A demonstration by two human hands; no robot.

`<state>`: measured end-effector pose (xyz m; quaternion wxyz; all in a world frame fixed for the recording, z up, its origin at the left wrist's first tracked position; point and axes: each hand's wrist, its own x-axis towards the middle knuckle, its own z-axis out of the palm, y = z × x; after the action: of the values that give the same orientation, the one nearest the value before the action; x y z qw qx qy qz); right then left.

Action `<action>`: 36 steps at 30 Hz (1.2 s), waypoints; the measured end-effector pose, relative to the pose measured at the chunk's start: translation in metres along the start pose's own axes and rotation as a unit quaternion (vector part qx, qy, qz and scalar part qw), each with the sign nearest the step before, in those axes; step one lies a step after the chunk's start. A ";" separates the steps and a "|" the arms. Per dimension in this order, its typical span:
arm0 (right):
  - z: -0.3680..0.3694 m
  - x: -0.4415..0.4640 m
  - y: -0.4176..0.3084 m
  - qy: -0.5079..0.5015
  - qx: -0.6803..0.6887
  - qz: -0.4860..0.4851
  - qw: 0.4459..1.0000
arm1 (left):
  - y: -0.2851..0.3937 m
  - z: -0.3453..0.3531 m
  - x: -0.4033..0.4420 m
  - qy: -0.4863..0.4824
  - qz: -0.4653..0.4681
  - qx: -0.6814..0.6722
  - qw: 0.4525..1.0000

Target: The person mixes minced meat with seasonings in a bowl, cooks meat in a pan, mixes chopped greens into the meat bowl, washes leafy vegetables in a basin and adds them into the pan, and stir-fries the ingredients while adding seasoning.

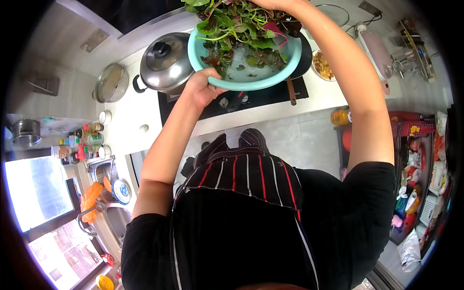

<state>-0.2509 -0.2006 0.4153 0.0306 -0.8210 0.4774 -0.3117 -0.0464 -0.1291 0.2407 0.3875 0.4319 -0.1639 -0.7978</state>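
The person's left hand (203, 87) is clamped on the near left rim of a pale turquoise basin (251, 86). The basin is above the black stove (266, 99), in front of the person. A heap of leafy greens (237, 25), green with dark red among it, fills the far part of the basin and rises over the rim to the upper edge of the view. Smaller leaves lie lower down, in what looks like water. The right hand (272, 4) reaches across to the far side, at the top of the heap; its fingers are cut off by the view, so whether they are closed on the leaves cannot be told.

Just left of the basin stands a steel pot (166, 60) with its domed lid on. A dark pan (304, 60) shows partly behind the basin's right side, its brown handle (291, 92) pointing toward the person. Further right, a plate of yellowish food (323, 66) rests on the white table (133, 116). A glass-lidded pot (111, 83) sits near the left wall, well apart from the basin.
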 end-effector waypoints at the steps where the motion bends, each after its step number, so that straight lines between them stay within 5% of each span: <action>1: -0.007 -0.003 0.007 0.000 -0.005 0.003 1.000 | -0.004 0.003 0.008 -0.003 -0.006 0.003 1.000; 26: -0.025 0.011 0.056 0.054 0.059 0.002 0.997 | -0.005 0.046 0.032 0.048 0.004 -0.020 0.999; 36: -0.050 0.013 0.101 0.098 0.037 0.083 0.991 | -0.003 0.024 0.034 0.062 0.034 -0.035 0.997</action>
<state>-0.3503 -0.2533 0.4269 0.0399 -0.7423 0.5326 -0.4046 -0.0786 -0.1548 0.2341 0.4390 0.4605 -0.1260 -0.7612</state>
